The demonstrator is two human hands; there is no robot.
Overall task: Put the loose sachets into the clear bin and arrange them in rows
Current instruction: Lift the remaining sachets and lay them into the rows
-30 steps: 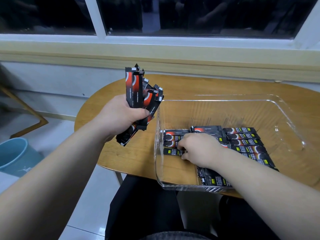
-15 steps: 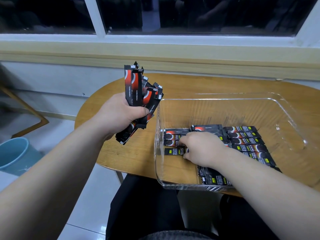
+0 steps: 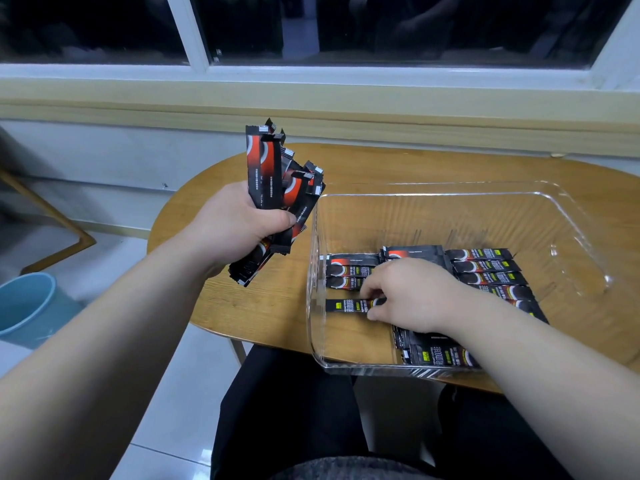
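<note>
dark window across top of frame, pale sill below it, rounded wooden table [image 3: 242, 202] centre w/ blue waste bin [image 3: 27, 306] at left edge on the tiled floor.

clear bin [image 3: 571, 216] sits on the table, centre-right of frame, near edge overhanging toward my lap. inside: sachets in rows [image 3: 485, 266] along the floor, right column neat, left column only partly filled, a few more lying near the front wall at lower centre.

my left hand [image 3: 235, 230] is up at centre-left, outside the bin, fist closed round a bundle of sachets [image 3: 266, 174]; they fan out above my knuckles and stick out below the palm too. grip pressed together, thumb over the front.

my right hand [image 3: 412, 296] is down inside the bin, thumb + fingertips pinching one end of a single sachet [image 3: 341, 304] lying flat w/ a gap to the left column above it.

handling notes (judgement): sachets look light, thin, foil-type wrap, prob. slick and a bit floppy along the length. bundle could slide apart if fist loosens. single ones best taken at an end seal or mid-body w/ a light pinch, then slid flat on the floor; contents prob. powder, not fragile. bin walls look rigid, smooth.
</note>
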